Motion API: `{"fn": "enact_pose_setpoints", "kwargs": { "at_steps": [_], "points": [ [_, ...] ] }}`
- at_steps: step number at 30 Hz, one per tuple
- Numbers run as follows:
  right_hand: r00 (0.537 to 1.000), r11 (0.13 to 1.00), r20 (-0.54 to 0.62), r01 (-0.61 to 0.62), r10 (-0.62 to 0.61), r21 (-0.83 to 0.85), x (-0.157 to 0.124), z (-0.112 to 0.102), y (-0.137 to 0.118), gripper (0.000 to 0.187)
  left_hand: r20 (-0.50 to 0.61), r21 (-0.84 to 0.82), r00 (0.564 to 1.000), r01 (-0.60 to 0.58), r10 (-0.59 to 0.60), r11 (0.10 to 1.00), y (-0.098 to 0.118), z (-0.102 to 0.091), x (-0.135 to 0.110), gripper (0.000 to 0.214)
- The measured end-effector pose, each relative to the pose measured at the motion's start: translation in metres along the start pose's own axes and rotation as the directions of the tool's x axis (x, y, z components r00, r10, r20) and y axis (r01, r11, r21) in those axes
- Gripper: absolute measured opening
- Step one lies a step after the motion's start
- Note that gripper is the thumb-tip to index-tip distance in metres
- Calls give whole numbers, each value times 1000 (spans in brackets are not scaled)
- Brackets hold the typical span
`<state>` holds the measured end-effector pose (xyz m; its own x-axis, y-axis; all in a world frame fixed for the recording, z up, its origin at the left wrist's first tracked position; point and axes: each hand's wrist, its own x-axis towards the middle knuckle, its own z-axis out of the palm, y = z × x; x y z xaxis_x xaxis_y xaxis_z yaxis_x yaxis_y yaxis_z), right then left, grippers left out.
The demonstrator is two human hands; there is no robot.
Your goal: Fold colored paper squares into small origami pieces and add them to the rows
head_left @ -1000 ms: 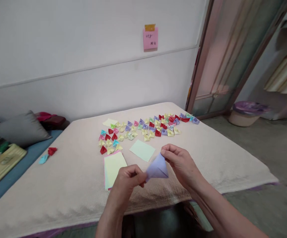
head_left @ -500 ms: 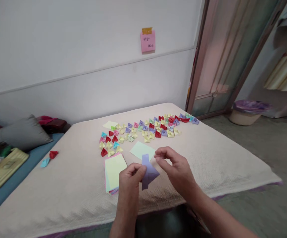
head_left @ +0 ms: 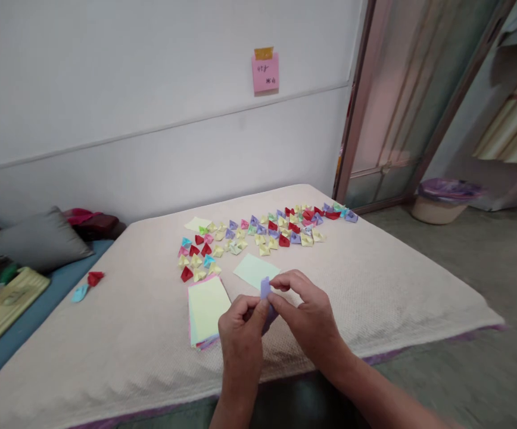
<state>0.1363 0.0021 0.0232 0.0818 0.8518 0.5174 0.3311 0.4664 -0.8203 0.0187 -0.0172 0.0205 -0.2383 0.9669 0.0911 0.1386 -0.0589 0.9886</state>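
Note:
A partly folded sheet of purple paper (head_left: pixel 265 288) is pinched between both hands above the front of the covered table. My left hand (head_left: pixel 242 326) is closed on its left side, with the thumb on the near face. My right hand (head_left: pixel 308 310) grips its right edge between thumb and fingers. Much of the paper is hidden by the fingers. Just beyond it lies a flat pale green sheet (head_left: pixel 255 269). A stack of coloured paper (head_left: pixel 208 310), yellow on top, rests beside my left hand.
Several small folded paper boats (head_left: pixel 284 241) in many colours spread across the back of the cloth-covered table (head_left: pixel 128 351). Red (head_left: pixel 95 278) and blue (head_left: pixel 80 293) folded pieces lie at the left edge. A pale yellow sheet (head_left: pixel 197 224) is at the back; a lined bin (head_left: pixel 441 208) stands right.
My right hand has moved left and in, from apart to gripping the purple paper. The paper has turned and now shows less of itself between the hands.

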Motion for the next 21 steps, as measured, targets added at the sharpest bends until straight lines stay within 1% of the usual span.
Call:
{"fn": "enact_pose_setpoints", "kwargs": {
  "at_steps": [5,8,11,13,16,18,21],
  "points": [
    [997,996,17,-82,81,29,0,-1,-2,16,45,10,999,-4,3,1000,2,0,0,20],
    [997,997,22,-68,68,42,1,-1,-2,14,35,38,999,-18,17,999,2,0,0,20],
    [999,999,19,-35,35,14,0,-1,-1,12,6,82,998,-61,61,995,2,1,-2,20],
    [1000,999,19,2,-1,-34,-1,-1,-1,9,-7,113,994,-105,106,988,1,2,-3,19],
    [995,984,22,96,-93,-148,-2,-1,-1,7,-14,171,985,-166,170,971,-2,3,-4,19],
    [985,954,36,174,-171,-245,-3,-1,-1,10,-15,207,981,-186,193,960,-4,2,-5,20],
    [960,880,72,276,-270,-387,-4,0,0,18,-17,243,979,-194,204,950,-6,2,-5,21]
  ]
}}
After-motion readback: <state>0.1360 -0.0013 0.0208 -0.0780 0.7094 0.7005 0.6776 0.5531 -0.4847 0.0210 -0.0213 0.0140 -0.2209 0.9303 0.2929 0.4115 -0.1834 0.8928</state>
